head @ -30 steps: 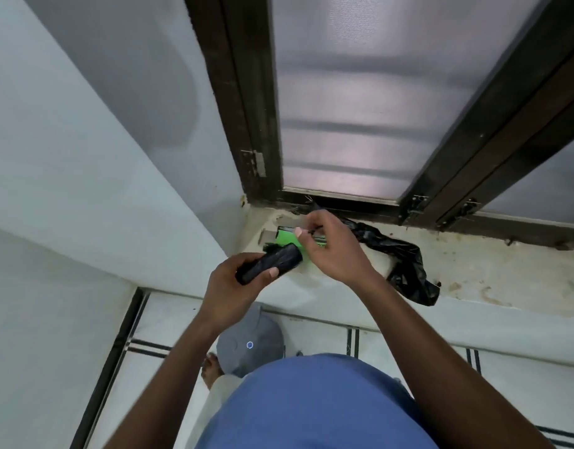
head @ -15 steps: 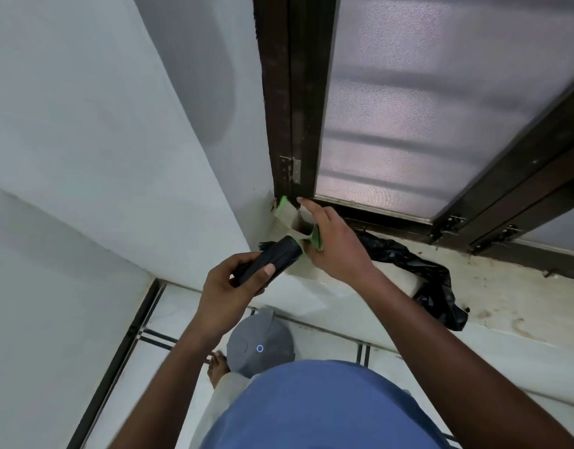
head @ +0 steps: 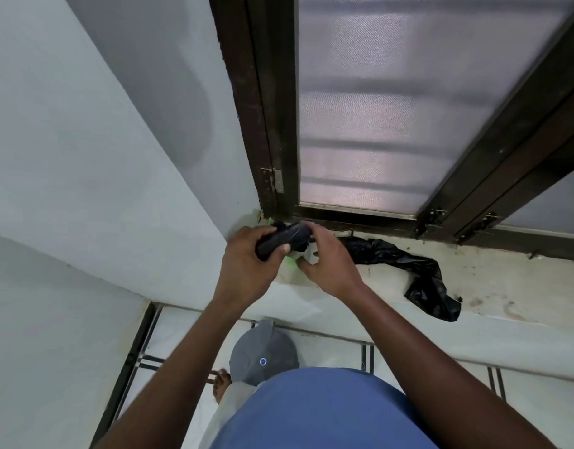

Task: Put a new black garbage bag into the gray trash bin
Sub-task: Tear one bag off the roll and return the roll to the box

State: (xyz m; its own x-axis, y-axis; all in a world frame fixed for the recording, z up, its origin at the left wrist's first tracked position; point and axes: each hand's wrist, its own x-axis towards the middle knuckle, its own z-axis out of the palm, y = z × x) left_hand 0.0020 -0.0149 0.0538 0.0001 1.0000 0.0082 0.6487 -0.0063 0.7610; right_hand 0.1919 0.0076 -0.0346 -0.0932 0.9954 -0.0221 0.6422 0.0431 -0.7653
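Note:
My left hand grips a black roll of garbage bags over the left end of the window ledge. My right hand holds a white and green box, mostly hidden under its fingers, right against the roll's end. A loose black garbage bag lies crumpled on the ledge to the right, its end hanging over the edge. The gray trash bin with its lid down stands on the floor below, between my arms.
The stained ledge runs along a dark wooden window frame with frosted panes. A white wall closes the left side. White floor tiles with black lines lie below. My bare foot is beside the bin.
My hands have come together at the ledge's corner: the roll's end now meets the box in my right hand. The view has shifted slightly leftward.

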